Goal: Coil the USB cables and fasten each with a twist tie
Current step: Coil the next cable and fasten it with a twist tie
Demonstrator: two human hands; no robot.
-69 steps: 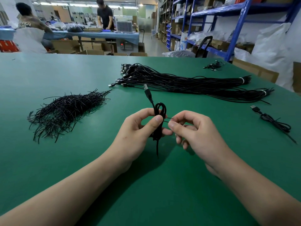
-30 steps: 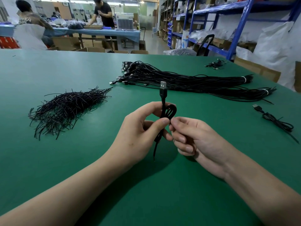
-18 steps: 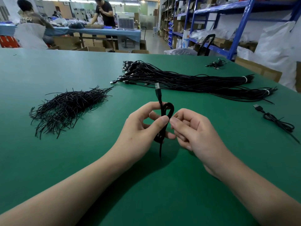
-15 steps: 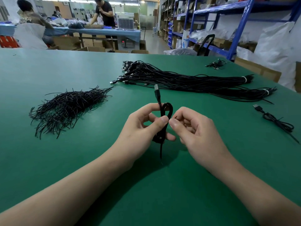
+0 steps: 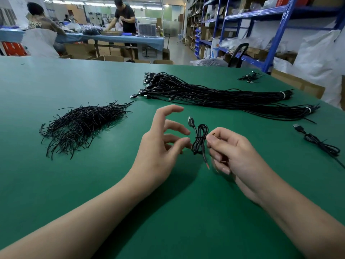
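A small coiled black USB cable (image 5: 199, 139) hangs upright between my hands, its plug pointing up and left, a thin twist tie wound round its middle. My right hand (image 5: 231, 152) pinches the coil at the tie with thumb and forefinger. My left hand (image 5: 160, 144) is just left of the coil with fingers spread and loose, holding nothing; a fingertip is close to the coil. A heap of black twist ties (image 5: 84, 126) lies to the left on the green table (image 5: 56, 184). Two long bundles of uncoiled cables (image 5: 214, 96) lie behind.
A finished tied cable (image 5: 317, 143) lies at the right edge of the table. Another small cable clump (image 5: 249, 78) sits far back right. Blue shelving (image 5: 276, 34) and white sacks stand to the right; people work at a far table (image 5: 112, 37).
My left hand has let go of the coil and opened its fingers. The coil now hangs from my right hand alone, shifted slightly right.
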